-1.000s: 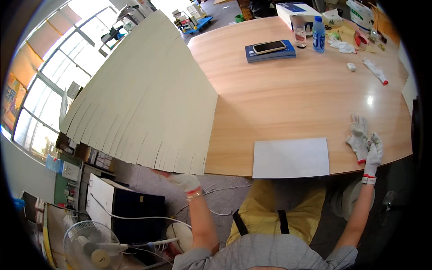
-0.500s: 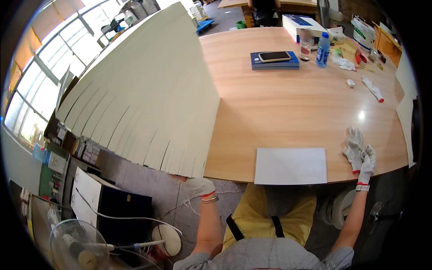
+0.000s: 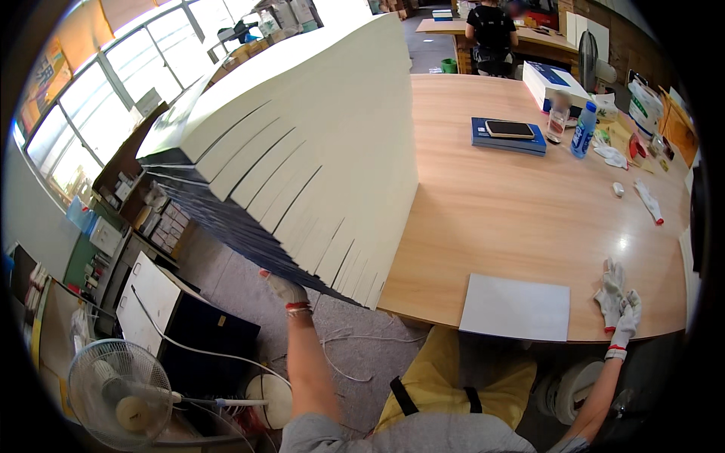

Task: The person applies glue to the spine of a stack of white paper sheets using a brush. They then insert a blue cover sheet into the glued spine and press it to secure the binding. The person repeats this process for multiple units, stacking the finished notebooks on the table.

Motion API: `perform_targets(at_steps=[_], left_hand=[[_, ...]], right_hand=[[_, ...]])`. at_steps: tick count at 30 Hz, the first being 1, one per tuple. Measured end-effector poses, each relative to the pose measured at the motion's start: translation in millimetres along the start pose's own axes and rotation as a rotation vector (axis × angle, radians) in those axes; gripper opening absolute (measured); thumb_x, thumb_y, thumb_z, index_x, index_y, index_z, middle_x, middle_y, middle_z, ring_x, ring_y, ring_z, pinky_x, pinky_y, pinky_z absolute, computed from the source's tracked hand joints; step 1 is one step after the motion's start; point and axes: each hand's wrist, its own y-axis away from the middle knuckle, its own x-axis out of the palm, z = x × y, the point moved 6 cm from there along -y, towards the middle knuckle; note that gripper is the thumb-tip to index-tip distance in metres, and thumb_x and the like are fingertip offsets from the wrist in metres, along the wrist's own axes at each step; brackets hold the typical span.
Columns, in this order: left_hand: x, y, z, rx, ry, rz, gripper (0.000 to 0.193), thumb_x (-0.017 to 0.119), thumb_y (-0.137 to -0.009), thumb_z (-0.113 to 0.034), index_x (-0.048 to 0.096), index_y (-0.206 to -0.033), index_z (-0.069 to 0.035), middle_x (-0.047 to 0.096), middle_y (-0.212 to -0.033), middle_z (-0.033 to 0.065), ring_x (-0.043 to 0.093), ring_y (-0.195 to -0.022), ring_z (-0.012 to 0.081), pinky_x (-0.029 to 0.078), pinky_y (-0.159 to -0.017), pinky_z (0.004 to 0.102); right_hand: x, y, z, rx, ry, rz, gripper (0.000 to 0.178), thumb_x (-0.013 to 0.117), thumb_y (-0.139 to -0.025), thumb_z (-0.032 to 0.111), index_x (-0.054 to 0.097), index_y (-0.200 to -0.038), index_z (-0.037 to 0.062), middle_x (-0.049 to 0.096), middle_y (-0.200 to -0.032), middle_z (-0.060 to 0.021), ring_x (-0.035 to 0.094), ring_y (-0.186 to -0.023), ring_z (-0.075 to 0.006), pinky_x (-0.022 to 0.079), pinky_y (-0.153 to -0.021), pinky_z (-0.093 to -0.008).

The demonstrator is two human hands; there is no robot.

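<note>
A tall pile of books point(image 3: 332, 151) with cream page edges leans over the table's left side, its dark spines showing along the lower left. Several dark gaps run between the books. My left hand point(image 3: 287, 288), in a whitish work glove, is at the pile's lower edge by the spines; its fingers are partly hidden there. My right hand point(image 3: 628, 313), gloved too, lies at the table's front right with bunched fingers against a loose white glove point(image 3: 609, 293). A pale rectangular board point(image 3: 515, 308) lies at the table's front edge between my hands.
On the table point(image 3: 483, 219) are a phone point(image 3: 510, 130) on blue books point(image 3: 507, 145), a blue bottle point(image 3: 583, 130), a glass point(image 3: 556, 124) and another glove point(image 3: 649, 201). A standing fan point(image 3: 121, 396) and a cabinet point(image 3: 155, 313) are at lower left. A person point(image 3: 491, 34) sits beyond.
My left hand has moved left and away along the pile's lower edge. More dark spines show now. The view has shifted; my right hand stays by the loose glove.
</note>
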Motion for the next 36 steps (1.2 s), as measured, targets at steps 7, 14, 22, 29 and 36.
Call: perform_targets(at_steps=[7, 14, 22, 29, 36], left_hand=[[29.9, -8.5, -50.9, 0.287, -0.212, -0.219, 0.08, 0.022, -0.097, -0.063, 0.026, -0.146, -0.001, 0.034, -0.147, 0.0142, 0.035, -0.132, 0.0245, 0.025, -0.113, 0.0383], [16.7, -54.1, -71.9, -0.103, -0.086, -0.273, 0.082, 0.02, -0.094, -0.069, 0.043, -0.137, -0.004, 0.053, -0.132, 0.011, 0.053, -0.116, 0.023, 0.042, -0.101, 0.0362], [52.8, -42.0, -107.5, -0.046, -0.12, -0.093, 0.061, 0.034, -0.098, -0.056, 0.043, -0.132, -0.006, 0.051, -0.115, 0.0069, 0.052, -0.11, 0.0187, 0.041, -0.101, 0.035], [10.8, -15.9, -76.5, 0.009, -0.132, -0.323, 0.082, 0.022, -0.098, -0.061, 0.025, -0.143, 0.007, 0.035, -0.147, 0.0164, 0.036, -0.133, 0.0318, 0.027, -0.113, 0.0391], [-31.2, -66.8, -32.7, -0.186, 0.244, -0.196, 0.076, 0.015, -0.098, -0.06, 0.047, -0.131, 0.0, 0.056, -0.127, 0.0114, 0.058, -0.105, 0.0271, 0.049, -0.091, 0.0389]], right_hand=[[-22.1, 11.9, 7.7, 0.036, 0.081, -0.061, 0.04, 0.039, -0.093, -0.004, 0.049, -0.132, -0.0003, 0.053, -0.131, -0.0102, 0.053, -0.116, -0.0182, 0.045, -0.096, -0.0283], [11.7, 9.6, 7.7, 0.021, 0.06, -0.018, 0.039, 0.041, -0.093, -0.003, 0.05, -0.132, -0.0002, 0.054, -0.131, -0.0091, 0.055, -0.115, -0.0167, 0.046, -0.095, -0.0269], [15.5, 6.8, 11.2, 0.017, 0.043, 0.01, 0.043, 0.042, -0.092, -0.003, 0.047, -0.135, -0.0002, 0.052, -0.134, -0.0095, 0.053, -0.117, -0.0169, 0.044, -0.097, -0.0272], [-12.0, -7.6, -1.0, 0.036, 0.025, 0.006, 0.045, 0.04, -0.091, -0.003, 0.045, -0.136, -0.0011, 0.048, -0.137, -0.0123, 0.05, -0.122, -0.0201, 0.042, -0.101, -0.031], [25.8, -23.0, -26.7, 0.006, 0.05, 0.069, 0.043, 0.047, -0.091, -0.001, 0.048, -0.134, -0.0001, 0.054, -0.131, -0.0091, 0.053, -0.116, -0.0168, 0.045, -0.096, -0.0287]])
